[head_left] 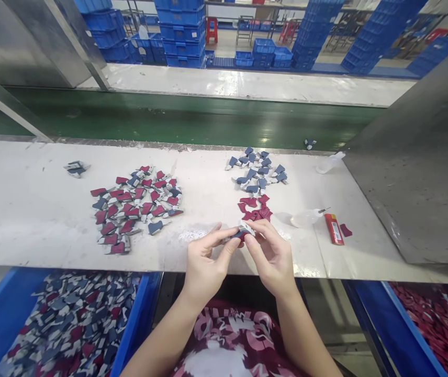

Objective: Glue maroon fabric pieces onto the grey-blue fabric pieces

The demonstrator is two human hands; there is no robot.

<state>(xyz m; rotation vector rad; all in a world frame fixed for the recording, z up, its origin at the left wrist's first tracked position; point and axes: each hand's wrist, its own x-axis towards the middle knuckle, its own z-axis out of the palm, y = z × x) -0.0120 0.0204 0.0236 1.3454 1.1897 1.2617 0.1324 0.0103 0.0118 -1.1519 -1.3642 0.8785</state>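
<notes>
Between my left hand [210, 256] and my right hand [273, 254] is a small grey, blue and dark red plastic part [243, 230]. Fingertips and thumbs of both hands pinch it over the table's front area. Just beyond it lies a small heap of loose dark red pieces [258, 212]. Further back sits a cluster of blue and grey parts [261, 170]. Off to the left spreads a larger pile of grey parts with red faces [133, 204]. On the right are a clear squeeze bottle with a thin tip [306, 217] and a red and yellow box [334, 229].
A green conveyor belt [192, 120] runs behind the white table [204, 178]. Blue bins of parts stand below at left [133, 314] and right [404, 324]. A metal panel [424, 173] rises at the right. Stacked blue crates [180, 31] stand across the belt.
</notes>
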